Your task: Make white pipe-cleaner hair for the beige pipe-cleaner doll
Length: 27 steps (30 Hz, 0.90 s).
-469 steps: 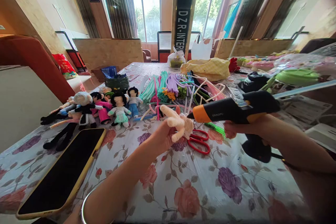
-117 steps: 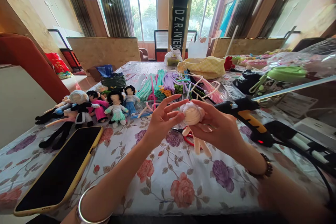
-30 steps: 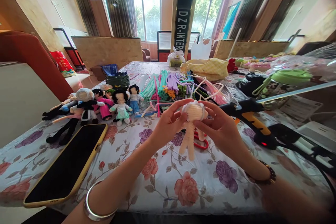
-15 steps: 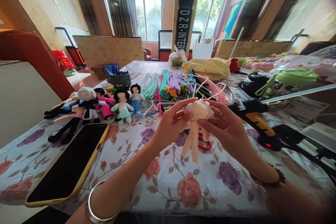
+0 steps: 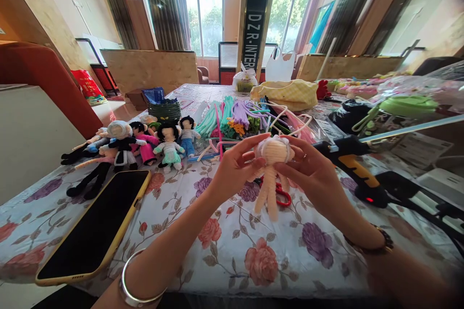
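Between my two hands hangs a small cream-coloured doll (image 5: 274, 153) made of fuzzy stems, its legs pointing down above the tablecloth. A pale lilac strip wraps round the top and sides of its head. My left hand (image 5: 241, 161) is closed on the left side of the head, thumb near the neck. On the other side my right hand (image 5: 308, 166) grips the head, its thumb below the chin. Red-handled scissors (image 5: 282, 195) lie behind the doll, partly hidden by it. Bundles of coloured pipe cleaners (image 5: 241, 116) lie beyond my hands.
Several finished dolls (image 5: 168, 147) sit at the left, behind a phone in a yellow case (image 5: 94, 227). A glue gun (image 5: 362, 174) with a lit red light stands close to my right hand. Farther back are a yellow pouch (image 5: 284, 95) and a green-lidded container (image 5: 408, 106).
The doll has tilted slightly, its legs swinging a little to the right. Both hands keep their hold on its head, with only small finger shifts.
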Tool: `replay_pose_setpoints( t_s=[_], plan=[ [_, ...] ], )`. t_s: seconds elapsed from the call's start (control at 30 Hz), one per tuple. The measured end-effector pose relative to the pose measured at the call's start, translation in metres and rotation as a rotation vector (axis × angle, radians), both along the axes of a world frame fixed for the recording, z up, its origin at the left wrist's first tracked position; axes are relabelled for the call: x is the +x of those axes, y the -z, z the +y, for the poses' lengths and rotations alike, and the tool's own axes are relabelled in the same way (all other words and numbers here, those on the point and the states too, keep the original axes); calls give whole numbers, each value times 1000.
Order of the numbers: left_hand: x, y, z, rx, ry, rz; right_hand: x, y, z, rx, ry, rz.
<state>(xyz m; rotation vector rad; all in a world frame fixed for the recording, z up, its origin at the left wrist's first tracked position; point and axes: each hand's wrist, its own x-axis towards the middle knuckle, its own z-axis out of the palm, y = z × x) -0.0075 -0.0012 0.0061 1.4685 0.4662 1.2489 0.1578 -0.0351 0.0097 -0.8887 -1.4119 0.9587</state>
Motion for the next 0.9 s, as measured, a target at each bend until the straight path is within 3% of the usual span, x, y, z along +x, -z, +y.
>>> replay_pose_setpoints(
  t_s=[0.4,0.9],
  plan=[
    [1,-1,-1,108,-35,-36,5,5,6,-27,-125,27],
    [3,-3,-7,105,-126,10,3,6,5,-94,-136,79]
  ],
)
